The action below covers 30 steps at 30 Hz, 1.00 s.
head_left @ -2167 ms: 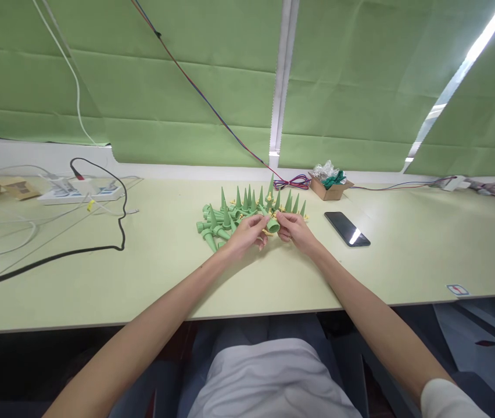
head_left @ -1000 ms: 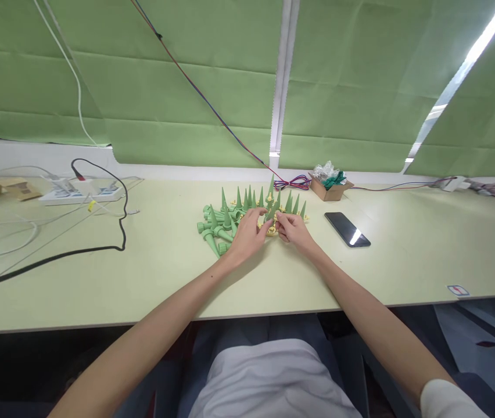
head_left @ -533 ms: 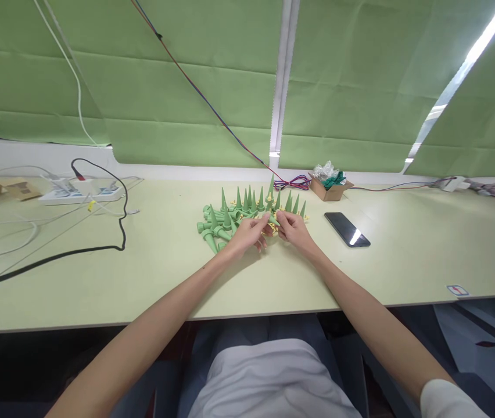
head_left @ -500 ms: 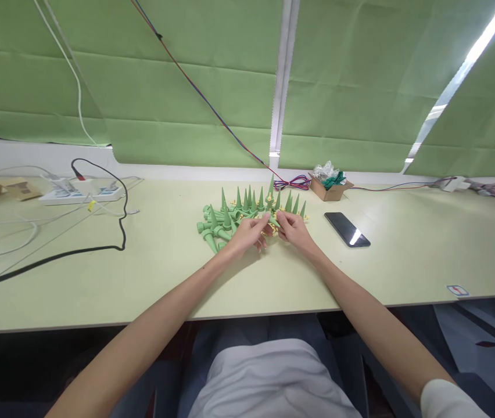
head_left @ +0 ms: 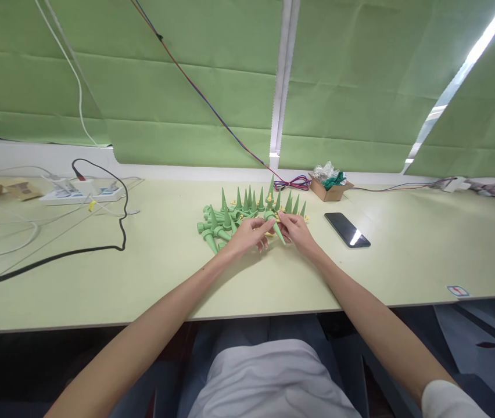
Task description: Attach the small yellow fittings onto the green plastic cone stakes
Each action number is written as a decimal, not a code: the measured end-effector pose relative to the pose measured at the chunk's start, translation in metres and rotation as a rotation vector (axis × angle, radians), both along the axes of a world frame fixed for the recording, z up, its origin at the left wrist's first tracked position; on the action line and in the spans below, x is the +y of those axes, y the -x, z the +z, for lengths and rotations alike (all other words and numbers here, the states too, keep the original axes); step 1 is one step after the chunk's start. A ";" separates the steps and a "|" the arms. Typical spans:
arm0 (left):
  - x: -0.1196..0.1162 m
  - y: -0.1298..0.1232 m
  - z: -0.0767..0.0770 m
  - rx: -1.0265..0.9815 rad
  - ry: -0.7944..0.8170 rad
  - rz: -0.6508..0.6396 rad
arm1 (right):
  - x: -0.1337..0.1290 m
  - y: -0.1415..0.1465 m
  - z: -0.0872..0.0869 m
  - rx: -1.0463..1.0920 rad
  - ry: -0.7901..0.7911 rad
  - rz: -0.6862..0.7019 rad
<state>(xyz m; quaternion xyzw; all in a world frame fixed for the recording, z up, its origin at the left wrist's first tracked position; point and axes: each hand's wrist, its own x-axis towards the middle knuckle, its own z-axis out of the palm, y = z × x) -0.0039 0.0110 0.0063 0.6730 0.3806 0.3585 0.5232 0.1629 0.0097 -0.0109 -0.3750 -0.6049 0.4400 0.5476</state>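
A green plastic watering spike (head_left: 278,233) is held between both hands, its collared end up and its point slanting down to the right. My left hand (head_left: 251,233) pinches it from the left, near the collar. From the right, my right hand (head_left: 295,229) grips it with thumb and forefinger close to the collar. Just behind my hands, several like spikes (head_left: 247,200) stand point up in a row, with small yellow parts (head_left: 306,218) at their bases. More spikes (head_left: 212,229) lie in a loose heap left of my left hand.
A black phone (head_left: 347,230) lies right of my hands. A small cardboard box (head_left: 330,190) with clear wrap and green stuff stands at the back, beside a coil of red and blue wire (head_left: 291,183). A power strip (head_left: 82,193) and cables occupy the table's left side.
The spike in my hands has turned; its point now slants down toward me and its collar shows. My right hand has shifted slightly. The standing row and the heap look the same.
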 end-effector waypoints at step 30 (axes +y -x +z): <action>0.001 -0.002 -0.005 0.228 -0.449 0.320 | 0.007 0.003 -0.005 0.085 0.001 -0.043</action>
